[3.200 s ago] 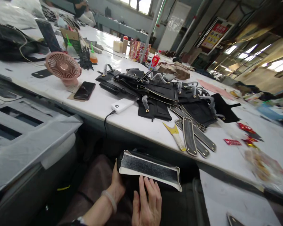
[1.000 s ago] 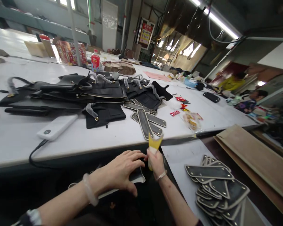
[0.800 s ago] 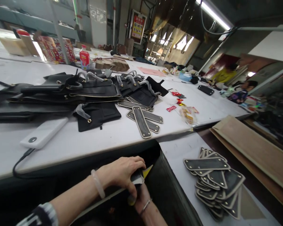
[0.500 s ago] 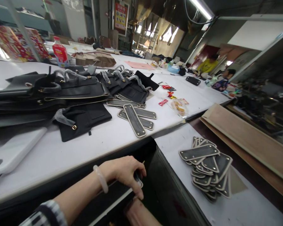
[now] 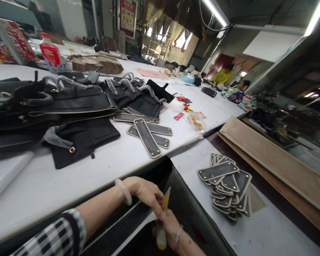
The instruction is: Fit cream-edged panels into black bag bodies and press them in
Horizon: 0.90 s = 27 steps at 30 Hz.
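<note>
**Flat yellow-and-white tool [image 5: 161, 237] held beside a pale-edged black piece [image 5: 122, 225]**

The room is lit by tube lights [image 5: 216, 13], and two people [image 5: 222, 76] are seen far off beyond the long white table [image 5: 69, 186]. Much of the tabletop is taken up by a heap of black bags [image 5: 77, 103], smooth and leather-like, their curved handles wrapped in clear plastic and fitted with gold-coloured buckles. To the right, a long brown board [image 5: 277, 163] is laid beside a lower, pale side surface [image 5: 188, 163]. On that surface, flat dark straps [image 5: 220, 172] are piled, round-cornered, rimmed in pale edging and studded near the ends; similar loose straps [image 5: 147, 138] are crossed at the table's edge.

Below that edge, the black piece is extended under the left forearm. The tool is gripped in the closed right hand [image 5: 172, 227], tilted, its yellow end up. The left hand [image 5: 148, 193] is bent over the piece's far end, fingertips drawn narrow against the right hand; whether anything is pinched there cannot be told. Smallest, red packets [image 5: 179, 116] are scattered beyond the loose straps.
</note>
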{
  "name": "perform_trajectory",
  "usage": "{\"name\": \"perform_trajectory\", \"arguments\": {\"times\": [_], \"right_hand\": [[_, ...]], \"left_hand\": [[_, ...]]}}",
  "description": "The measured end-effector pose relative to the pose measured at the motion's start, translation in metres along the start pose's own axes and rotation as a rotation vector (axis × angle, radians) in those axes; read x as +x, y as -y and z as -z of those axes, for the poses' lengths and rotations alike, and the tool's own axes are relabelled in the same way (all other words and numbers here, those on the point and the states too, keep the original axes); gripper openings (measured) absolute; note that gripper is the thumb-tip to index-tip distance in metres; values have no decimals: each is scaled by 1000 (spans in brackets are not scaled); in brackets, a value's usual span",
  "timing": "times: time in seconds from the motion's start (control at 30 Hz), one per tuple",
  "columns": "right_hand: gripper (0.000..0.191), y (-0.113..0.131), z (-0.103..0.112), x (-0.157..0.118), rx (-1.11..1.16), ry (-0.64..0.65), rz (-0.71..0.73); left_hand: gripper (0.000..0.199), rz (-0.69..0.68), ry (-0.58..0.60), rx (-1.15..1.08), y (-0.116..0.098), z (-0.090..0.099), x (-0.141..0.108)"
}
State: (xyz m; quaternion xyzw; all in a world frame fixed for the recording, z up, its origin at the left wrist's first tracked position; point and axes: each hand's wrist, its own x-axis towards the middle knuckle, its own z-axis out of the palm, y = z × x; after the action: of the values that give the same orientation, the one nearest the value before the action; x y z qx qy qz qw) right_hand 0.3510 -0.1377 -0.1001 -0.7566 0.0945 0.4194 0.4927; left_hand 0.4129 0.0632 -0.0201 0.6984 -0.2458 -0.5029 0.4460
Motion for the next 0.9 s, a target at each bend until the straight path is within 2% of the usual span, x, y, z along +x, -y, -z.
{"name": "perform_trajectory", "arguments": {"times": [0.1, 0.17, 0.2, 0.23, 0.3, 0.43, 0.53, 0.67, 0.9], "right_hand": [[60, -1, 43, -25, 5, 101, -69], [72, 11, 69, -49, 12, 221, -93], [68, 20, 78, -60, 24, 350, -86], [62, 30, 83, -69, 37, 426, -66], [52, 49, 82, -80, 31, 541, -33], [49, 64, 59, -73, -5, 620, 39], [57, 63, 45, -59, -35, 612, 6], [68, 66, 40, -47, -167, 598, -90], [60, 71, 38, -44, -197, 587, -86]], "left_hand": [[62, -21, 75, -106, 11, 0, 9], [66, -27, 105, -168, 18, 0, 14], [67, -26, 114, -188, 20, 0, 16], [69, -25, 118, -201, 22, 0, 17], [74, -17, 120, -210, 23, 0, 16], [90, 7, 107, -194, 19, 2, 11], [104, 34, 57, -134, 15, 4, 6], [105, 49, -47, 45, 10, 5, 0], [105, 27, -105, 50, 6, 2, -4]]}}
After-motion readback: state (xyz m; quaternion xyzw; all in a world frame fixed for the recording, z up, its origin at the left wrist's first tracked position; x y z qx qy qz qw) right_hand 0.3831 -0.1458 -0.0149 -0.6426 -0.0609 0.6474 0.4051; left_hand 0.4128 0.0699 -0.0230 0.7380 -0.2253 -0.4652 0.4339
